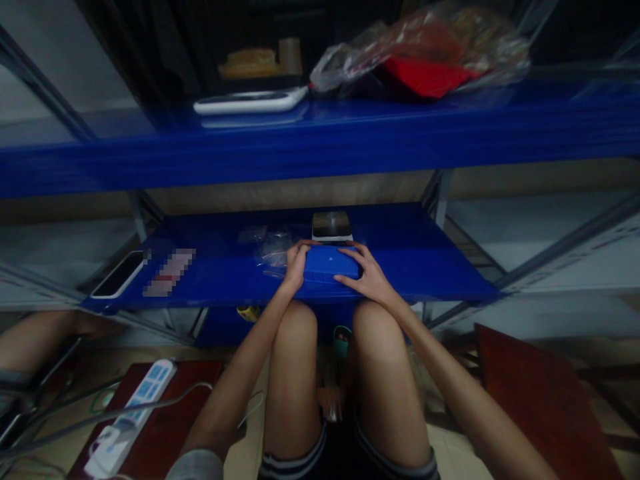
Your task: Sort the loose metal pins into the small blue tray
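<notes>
The left hand (pixel 297 265) grips the left end of a blue box (pixel 327 261), and the right hand (pixel 369 272), fingers spread, grasps its right end; the box sits at the front of the lower shelf (pixel 415 257). The step seems to be handling it two-handed; the next move likely calls for an even hold. The box looks closed, its contents hidden. Left of it lies a clear bag (pixel 275 248), contents unclear; behind it, a scale-like device (pixel 332 225); higher beyond it, a plastic bag (pixel 336 69) around something red (pixel 425 75).

The left hand (pixel 298 265) and right hand (pixel 371 277) clasp a blue box (pixel 326 263) (near the lower shelf (pixel 420 267)'s front edge).
</notes>
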`<move>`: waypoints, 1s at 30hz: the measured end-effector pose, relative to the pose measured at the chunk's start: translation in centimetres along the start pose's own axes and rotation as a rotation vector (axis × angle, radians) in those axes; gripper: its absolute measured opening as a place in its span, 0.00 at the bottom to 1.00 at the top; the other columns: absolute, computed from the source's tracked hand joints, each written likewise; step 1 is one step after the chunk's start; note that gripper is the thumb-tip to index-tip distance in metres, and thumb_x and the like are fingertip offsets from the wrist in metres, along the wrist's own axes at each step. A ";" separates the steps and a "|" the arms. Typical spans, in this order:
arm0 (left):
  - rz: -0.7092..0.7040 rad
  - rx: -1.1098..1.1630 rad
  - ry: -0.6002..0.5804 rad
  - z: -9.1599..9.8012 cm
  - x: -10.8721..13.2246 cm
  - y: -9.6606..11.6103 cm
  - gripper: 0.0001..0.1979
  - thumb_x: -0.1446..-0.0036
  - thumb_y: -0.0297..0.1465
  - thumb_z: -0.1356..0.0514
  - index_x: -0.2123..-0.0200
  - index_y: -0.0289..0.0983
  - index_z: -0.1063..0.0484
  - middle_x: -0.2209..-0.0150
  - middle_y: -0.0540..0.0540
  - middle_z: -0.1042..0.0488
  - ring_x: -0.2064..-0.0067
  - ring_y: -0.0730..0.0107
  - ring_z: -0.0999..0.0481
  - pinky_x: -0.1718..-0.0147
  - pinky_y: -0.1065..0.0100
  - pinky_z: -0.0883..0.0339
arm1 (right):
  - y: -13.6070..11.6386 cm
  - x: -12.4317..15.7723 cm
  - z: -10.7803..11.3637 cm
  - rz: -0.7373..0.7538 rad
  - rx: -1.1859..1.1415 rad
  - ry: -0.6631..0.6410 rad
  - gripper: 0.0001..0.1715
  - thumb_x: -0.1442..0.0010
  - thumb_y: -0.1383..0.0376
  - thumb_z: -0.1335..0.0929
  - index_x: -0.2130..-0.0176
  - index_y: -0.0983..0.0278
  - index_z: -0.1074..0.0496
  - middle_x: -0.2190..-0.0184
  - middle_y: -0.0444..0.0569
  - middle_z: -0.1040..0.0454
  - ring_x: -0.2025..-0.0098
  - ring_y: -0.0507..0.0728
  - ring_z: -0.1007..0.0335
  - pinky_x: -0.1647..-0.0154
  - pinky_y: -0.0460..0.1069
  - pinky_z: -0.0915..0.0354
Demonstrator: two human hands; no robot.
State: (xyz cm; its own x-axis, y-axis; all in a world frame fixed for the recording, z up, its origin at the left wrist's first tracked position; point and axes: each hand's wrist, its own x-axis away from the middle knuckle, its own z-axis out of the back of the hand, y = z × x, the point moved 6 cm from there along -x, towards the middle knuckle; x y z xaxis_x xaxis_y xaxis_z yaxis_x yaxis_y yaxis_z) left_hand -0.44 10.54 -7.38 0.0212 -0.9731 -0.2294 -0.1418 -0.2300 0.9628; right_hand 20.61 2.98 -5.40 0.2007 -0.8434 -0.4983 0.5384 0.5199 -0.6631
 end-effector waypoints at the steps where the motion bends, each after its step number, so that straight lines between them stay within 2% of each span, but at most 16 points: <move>1: 0.008 0.011 0.006 0.0 0.0 -0.1 0.11 0.46 0.34 0.41 0.67 0.42 0.18 0.59 0.45 0.18 0.48 0.53 0.23 0.42 0.58 0.34 | 0.0 0.0 0.0 0.002 -0.001 0.003 0.43 0.43 0.40 0.25 0.35 0.53 0.29 0.34 0.56 0.37 0.31 0.70 0.38 0.31 0.65 0.38; 6: 0.082 0.102 0.073 0.1 -0.3 -0.9 0.13 0.45 0.39 0.41 0.65 0.40 0.19 0.59 0.44 0.17 0.49 0.54 0.21 0.49 0.60 0.30 | 0.2 0.0 0.2 0.027 -0.012 0.040 0.42 0.43 0.41 0.24 0.36 0.54 0.27 0.37 0.57 0.35 0.33 0.69 0.35 0.32 0.64 0.37; 10: 0.122 0.176 0.131 0.2 -0.6 -1.4 0.18 0.44 0.44 0.42 0.62 0.38 0.20 0.59 0.43 0.16 0.51 0.55 0.19 0.50 0.61 0.29 | 0.7 0.1 0.3 0.034 -0.017 0.095 0.41 0.42 0.41 0.25 0.36 0.54 0.28 0.38 0.56 0.34 0.35 0.69 0.34 0.32 0.65 0.36; 18: 0.082 0.211 0.098 0.2 -0.6 -1.2 0.19 0.40 0.42 0.44 0.57 0.38 0.20 0.53 0.42 0.16 0.47 0.56 0.19 0.48 0.61 0.29 | 0.8 0.2 0.5 0.040 -0.045 0.124 0.38 0.40 0.45 0.24 0.36 0.53 0.29 0.38 0.56 0.34 0.34 0.68 0.36 0.32 0.64 0.37; 24: 0.037 0.138 0.086 0.2 -0.9 -1.6 0.20 0.37 0.44 0.46 0.58 0.38 0.21 0.55 0.41 0.16 0.49 0.55 0.18 0.48 0.58 0.27 | 0.8 0.2 1.3 0.007 -0.085 0.214 0.36 0.39 0.45 0.25 0.37 0.55 0.29 0.40 0.56 0.31 0.36 0.67 0.34 0.33 0.64 0.37; 30: -0.084 -0.078 0.066 -0.1 -1.0 -1.0 0.20 0.32 0.40 0.53 0.58 0.38 0.23 0.55 0.40 0.16 0.51 0.57 0.17 0.50 0.56 0.25 | 1.6 0.3 1.9 -0.065 -0.114 0.282 0.36 0.38 0.44 0.27 0.38 0.57 0.29 0.41 0.55 0.28 0.39 0.66 0.32 0.34 0.64 0.37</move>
State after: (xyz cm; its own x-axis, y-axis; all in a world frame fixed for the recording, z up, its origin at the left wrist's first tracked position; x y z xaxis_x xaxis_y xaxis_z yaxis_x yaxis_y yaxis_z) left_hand -0.24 11.71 -8.07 0.0957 -0.9483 -0.3025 -0.0597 -0.3088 0.9493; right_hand 23.06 3.32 -5.56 -0.0745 -0.8127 -0.5779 0.4446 0.4917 -0.7487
